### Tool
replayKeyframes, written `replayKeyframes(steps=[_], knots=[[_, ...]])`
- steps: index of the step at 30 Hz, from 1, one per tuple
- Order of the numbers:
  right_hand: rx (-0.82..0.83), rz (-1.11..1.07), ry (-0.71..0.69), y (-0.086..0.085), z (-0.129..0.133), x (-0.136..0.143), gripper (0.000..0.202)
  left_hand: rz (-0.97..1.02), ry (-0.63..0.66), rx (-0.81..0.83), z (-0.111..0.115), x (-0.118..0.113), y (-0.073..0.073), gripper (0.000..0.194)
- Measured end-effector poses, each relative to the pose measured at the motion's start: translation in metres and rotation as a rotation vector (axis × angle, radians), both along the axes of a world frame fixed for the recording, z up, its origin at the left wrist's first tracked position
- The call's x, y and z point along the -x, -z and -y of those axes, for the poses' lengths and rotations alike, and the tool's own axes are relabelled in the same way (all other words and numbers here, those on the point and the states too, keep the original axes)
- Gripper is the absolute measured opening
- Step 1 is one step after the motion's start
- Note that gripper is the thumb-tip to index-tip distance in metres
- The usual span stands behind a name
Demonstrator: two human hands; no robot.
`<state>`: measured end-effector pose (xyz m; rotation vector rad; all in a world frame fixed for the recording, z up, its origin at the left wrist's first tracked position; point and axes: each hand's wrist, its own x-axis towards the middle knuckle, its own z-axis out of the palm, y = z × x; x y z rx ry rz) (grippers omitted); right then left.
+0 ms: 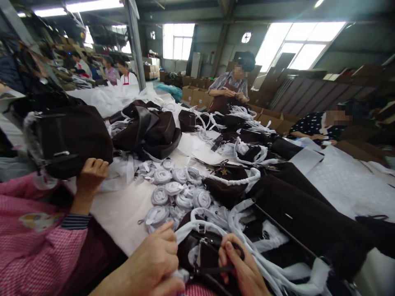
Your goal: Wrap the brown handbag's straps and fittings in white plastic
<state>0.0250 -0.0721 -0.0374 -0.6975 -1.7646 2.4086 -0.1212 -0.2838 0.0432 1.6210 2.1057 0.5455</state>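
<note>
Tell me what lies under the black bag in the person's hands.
Under the black bag, white-wrapped handles spill rightward and a strip of pink checked cloth shows. The table beneath is covered.

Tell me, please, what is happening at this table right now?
A person's left hand and right hand hold a dark brown handbag with white-wrapped straps at the near edge of the white-covered table. Beside them, a co-worker in a pink checked sleeve props up another dark bag. Coiled white-wrapped straps and more dark bags lie across the table; other people work at the far end.
</note>
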Motion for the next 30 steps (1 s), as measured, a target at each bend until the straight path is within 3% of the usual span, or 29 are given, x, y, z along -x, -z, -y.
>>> replayKeyframes(steps=[3, 8, 14, 19, 22, 24, 27, 30], knots=[[0.094, -0.075, 0.004, 0.000, 0.003, 0.003, 0.045, -0.036, -0.012, 0.020, -0.005, -0.003, 0.002, 0.024], [0.089, -0.105, 0.006, -0.001, 0.003, 0.004, 0.043, -0.081, 0.083, -0.068, -0.020, -0.007, 0.021, 0.016], [-0.018, -0.130, -0.072, -0.001, 0.005, -0.004, 0.043, -0.126, 0.253, 0.102, -0.036, -0.005, 0.021, 0.004], [-0.287, -0.094, -0.181, -0.011, 0.006, -0.003, 0.044, -0.319, 0.267, 0.259, -0.044, -0.008, 0.020, 0.017], [-0.462, -0.001, -0.224, -0.012, -0.002, -0.001, 0.030, -0.341, 0.314, 0.213, -0.038, -0.005, 0.016, 0.017], [-0.664, 0.076, -0.203, -0.010, -0.009, -0.003, 0.016, -0.292, 0.326, 0.157, -0.030, -0.001, 0.010, 0.016], [-0.964, 0.071, -0.199, -0.004, -0.020, -0.015, 0.005, -0.263, 0.253, 0.028, -0.021, 0.002, 0.006, 0.017], [-1.203, -0.024, -0.211, 0.007, -0.028, -0.036, 0.033, -0.309, 0.195, -0.082, -0.023, 0.001, 0.020, 0.011]])
